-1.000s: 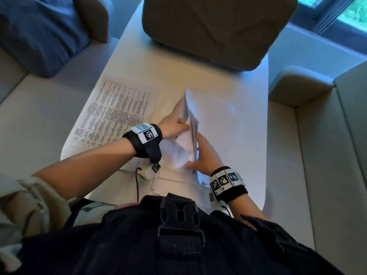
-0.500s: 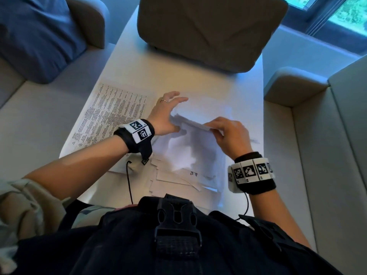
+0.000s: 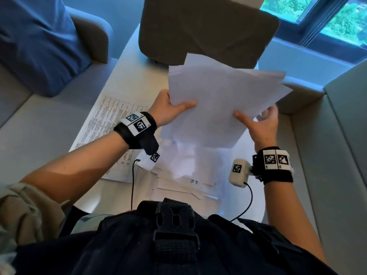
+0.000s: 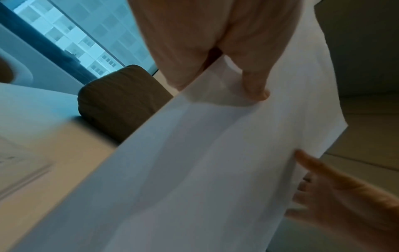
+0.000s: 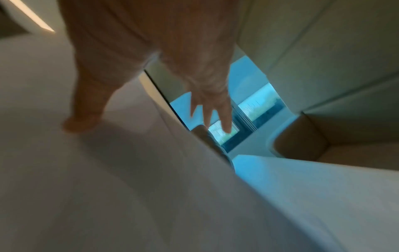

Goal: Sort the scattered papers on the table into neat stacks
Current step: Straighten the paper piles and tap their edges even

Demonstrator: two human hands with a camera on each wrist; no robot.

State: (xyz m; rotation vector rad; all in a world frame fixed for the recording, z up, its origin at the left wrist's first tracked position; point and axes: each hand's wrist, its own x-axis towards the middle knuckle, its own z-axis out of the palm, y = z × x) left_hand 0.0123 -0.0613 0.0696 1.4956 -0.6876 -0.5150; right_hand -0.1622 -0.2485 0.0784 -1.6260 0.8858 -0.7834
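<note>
A loose bundle of blank white sheets (image 3: pixel 222 100) is held up in the air over the white table (image 3: pixel 135 76). My left hand (image 3: pixel 174 106) pinches its left edge, thumb on the near face and fingers behind. My right hand (image 3: pixel 260 124) is at the bundle's lower right edge with fingers spread and straight, its thumb touching the near face. The left wrist view shows the thumb pressing the sheets (image 4: pixel 215 162). In the right wrist view the sheets (image 5: pixel 108 187) are blurred. More scattered papers (image 3: pixel 184 185) lie on the table's near edge. A printed page (image 3: pixel 107 128) lies flat to the left.
A brown cushion (image 3: pixel 206 28) sits at the far end of the table, just behind the raised sheets. A blue cushion (image 3: pixel 35 42) lies on the sofa to the left. Pale sofa seats (image 3: pixel 327 155) flank the table on both sides.
The white sheets, which lay on the table under both hands, have been lifted up and away from me. My left hand now pinches them and my right hand has opened beside them.
</note>
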